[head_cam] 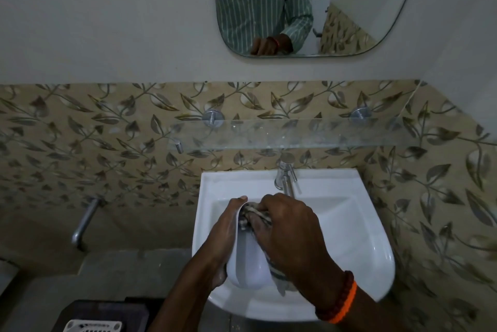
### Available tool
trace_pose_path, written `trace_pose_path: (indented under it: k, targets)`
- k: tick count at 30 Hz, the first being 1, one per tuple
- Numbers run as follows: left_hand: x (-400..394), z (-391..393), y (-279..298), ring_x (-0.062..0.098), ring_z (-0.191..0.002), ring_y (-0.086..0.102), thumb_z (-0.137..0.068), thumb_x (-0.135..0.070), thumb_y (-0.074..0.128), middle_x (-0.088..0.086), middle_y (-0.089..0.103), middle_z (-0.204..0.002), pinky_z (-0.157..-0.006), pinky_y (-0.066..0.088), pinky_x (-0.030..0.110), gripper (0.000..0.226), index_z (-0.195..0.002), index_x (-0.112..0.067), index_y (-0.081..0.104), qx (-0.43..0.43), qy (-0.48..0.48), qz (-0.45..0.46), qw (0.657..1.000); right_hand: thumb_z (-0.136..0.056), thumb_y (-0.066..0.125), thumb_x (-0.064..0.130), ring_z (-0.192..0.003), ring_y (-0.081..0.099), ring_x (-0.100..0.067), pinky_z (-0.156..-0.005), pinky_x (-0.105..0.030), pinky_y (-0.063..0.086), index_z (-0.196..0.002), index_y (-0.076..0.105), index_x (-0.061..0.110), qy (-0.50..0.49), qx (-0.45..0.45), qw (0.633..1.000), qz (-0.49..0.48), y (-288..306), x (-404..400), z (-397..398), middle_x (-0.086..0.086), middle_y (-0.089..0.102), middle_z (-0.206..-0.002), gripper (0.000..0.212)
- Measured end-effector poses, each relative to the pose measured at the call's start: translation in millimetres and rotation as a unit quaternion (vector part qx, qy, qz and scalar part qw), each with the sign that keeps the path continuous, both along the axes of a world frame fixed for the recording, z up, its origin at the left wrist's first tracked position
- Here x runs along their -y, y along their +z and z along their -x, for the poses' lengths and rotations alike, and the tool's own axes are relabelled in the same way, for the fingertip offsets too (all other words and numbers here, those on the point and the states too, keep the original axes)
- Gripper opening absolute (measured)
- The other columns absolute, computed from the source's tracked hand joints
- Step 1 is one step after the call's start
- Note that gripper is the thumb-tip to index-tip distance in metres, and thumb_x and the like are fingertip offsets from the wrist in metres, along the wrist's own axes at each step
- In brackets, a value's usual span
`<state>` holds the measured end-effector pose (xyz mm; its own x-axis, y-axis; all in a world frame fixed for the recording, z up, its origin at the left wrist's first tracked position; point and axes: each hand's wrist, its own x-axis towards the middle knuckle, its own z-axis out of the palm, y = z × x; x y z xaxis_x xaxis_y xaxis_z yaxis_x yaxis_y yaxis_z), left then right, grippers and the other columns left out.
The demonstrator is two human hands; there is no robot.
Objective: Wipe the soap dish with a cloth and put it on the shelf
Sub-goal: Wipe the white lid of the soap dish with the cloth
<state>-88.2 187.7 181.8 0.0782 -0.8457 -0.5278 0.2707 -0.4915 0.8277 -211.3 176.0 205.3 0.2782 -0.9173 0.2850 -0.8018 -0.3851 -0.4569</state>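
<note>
Holding the soap dish (248, 264) over the basin of the sink (357, 245), the left hand (228, 235) cups its outer side, fingers curled round the rim and the thumb tip showing at the far end, so that grip is grasping the dish. The dish is white, smooth and oval, tilted on its edge with the hollow facing right. Inside that hollow sits a wad of striped cloth (252, 217), grey and pale, with a loose tail hanging out below the dish near the front rim of the sink. The right hand (290, 226) has its fingers bunched round the cloth and pushed into the dish, a grip clenched on the fabric; a band of dark beads and orange cord (340, 299) circles that wrist.

The sink is glossy white ceramic with a rounded front, and nothing but the hands' load hangs over its bowl. A chrome tap (286, 178) stands at the back edge of the sink. Just above the sink, a clear glass shelf (295, 135) runs along the wall on round metal pegs, its surface speckled and dusty. Leaf-patterned tan tiles (107, 143) cover the wall behind the sink. Higher above the sink hangs a round-cornered mirror (349, 9), reflecting a striped shirt.
</note>
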Motion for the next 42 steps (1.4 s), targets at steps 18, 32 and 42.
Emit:
trace_pose_path:
  k: [18, 32, 42]
  targets:
    - [-11, -25, 25, 0.016, -0.107, 0.065, -0.095, -0.054, 0.046, -0.008, 0.076, -0.11, -0.104, 0.046, 0.042, 0.033, -0.096, -0.042, 0.077, 0.137, -0.071, 0.1, 0.983, -0.087, 0.066, 0.032, -0.074, 0.063, -0.018, -0.063, -0.035, 0.053, -0.087, 0.06, 0.021, 0.063, 0.031, 0.997, -0.019, 26, 2, -4, 0.003, 0.069, -0.082, 0.012]
    - [-5, -23, 31, 0.004, -0.067, 0.066, -0.107, -0.016, 0.039, -0.017, 0.074, -0.062, -0.069, 0.05, 0.026, 0.038, -0.082, -0.028, 0.064, 0.104, 0.004, 0.117, 0.988, -0.091, 0.064, 0.026, -0.084, 0.069, -0.02, -0.072, -0.034, 0.056, -0.102, 0.065, 0.022, 0.056, -0.054, 0.997, -0.02, 32, -15, -9, 0.003, 0.07, -0.099, 0.012]
    - [-6, -24, 32, 0.021, -0.123, 0.057, -0.108, -0.009, 0.034, 0.007, 0.06, -0.135, -0.109, 0.043, 0.04, 0.031, -0.127, -0.019, 0.057, 0.146, 0.053, 0.17, 0.973, -0.09, 0.052, 0.027, -0.089, 0.059, -0.009, -0.077, -0.029, 0.048, -0.088, 0.062, 0.023, 0.132, 0.023, 0.969, -0.208, 13, -42, -7, 0.007, 0.062, -0.089, 0.011]
